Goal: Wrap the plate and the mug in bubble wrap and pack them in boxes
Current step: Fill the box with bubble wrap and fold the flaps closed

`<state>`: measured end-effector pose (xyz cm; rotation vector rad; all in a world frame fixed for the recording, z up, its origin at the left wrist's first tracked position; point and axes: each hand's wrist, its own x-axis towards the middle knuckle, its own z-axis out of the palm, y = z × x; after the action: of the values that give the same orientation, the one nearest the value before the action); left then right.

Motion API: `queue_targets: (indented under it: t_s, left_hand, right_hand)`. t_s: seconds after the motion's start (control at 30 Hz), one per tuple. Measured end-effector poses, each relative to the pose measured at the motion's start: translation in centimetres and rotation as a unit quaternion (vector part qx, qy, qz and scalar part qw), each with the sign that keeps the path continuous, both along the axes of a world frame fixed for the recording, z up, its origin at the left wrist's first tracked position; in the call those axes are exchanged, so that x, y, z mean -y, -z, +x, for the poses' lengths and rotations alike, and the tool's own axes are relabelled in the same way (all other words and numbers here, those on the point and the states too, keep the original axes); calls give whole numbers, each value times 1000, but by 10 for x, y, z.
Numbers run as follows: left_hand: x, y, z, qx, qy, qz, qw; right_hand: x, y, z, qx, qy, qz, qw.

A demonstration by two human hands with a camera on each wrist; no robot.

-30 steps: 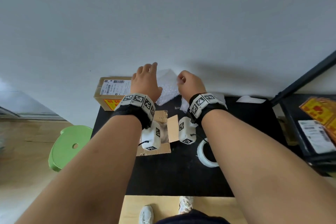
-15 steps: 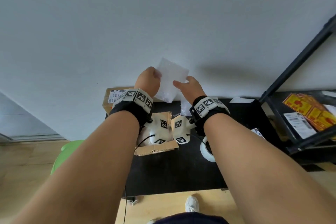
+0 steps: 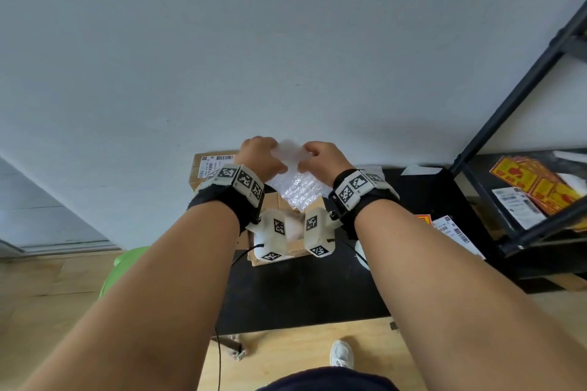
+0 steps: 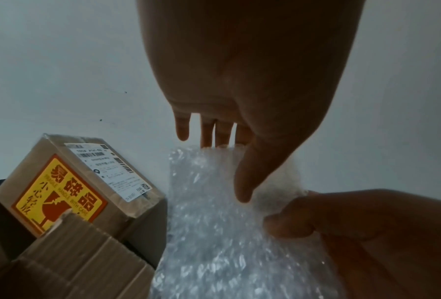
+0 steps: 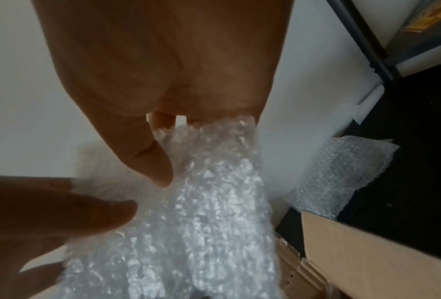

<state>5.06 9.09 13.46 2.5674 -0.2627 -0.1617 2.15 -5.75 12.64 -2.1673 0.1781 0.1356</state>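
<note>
A clear sheet of bubble wrap hangs in the air between both hands, above an open cardboard box on the black table. My left hand pinches the sheet's upper left part; in the left wrist view the thumb lies on the bubble wrap. My right hand pinches the upper right part, thumb in front and fingers behind the bubble wrap. Something pale shows inside the box, mostly hidden by the wrist cameras. No plate or mug is in view.
A sealed box with a yellow fragile sticker stands at the table's back left. A second piece of bubble wrap lies at the back right. A white tape roll sits right of the open box. A green stool stands left and a black shelf right.
Both hands took the bubble wrap from the back of the table and lifted it. They have since drawn closer together, and the sheet now hangs down over the open box.
</note>
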Motion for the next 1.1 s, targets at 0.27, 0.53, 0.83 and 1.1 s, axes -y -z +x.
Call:
queue_targets:
  t_s: [0.27,0.53,0.83,1.1]
  left_hand:
    - [-19,14,-11,-71,-107,-159,979]
    - [-24,32,-26,-175,-157,-262,936]
    - [-33,25,-25,-187,-83,-195,959]
    - [-34,33,-21,-296,-162,-311,889]
  right_hand:
    - [5,19,-17,-55,50,57,996]
    - [2,23,-29,-59,43,84,994]
    - [-7,23,-21,-66,34,115,991]
    - [-9,23,-17,-40,46,153,986]
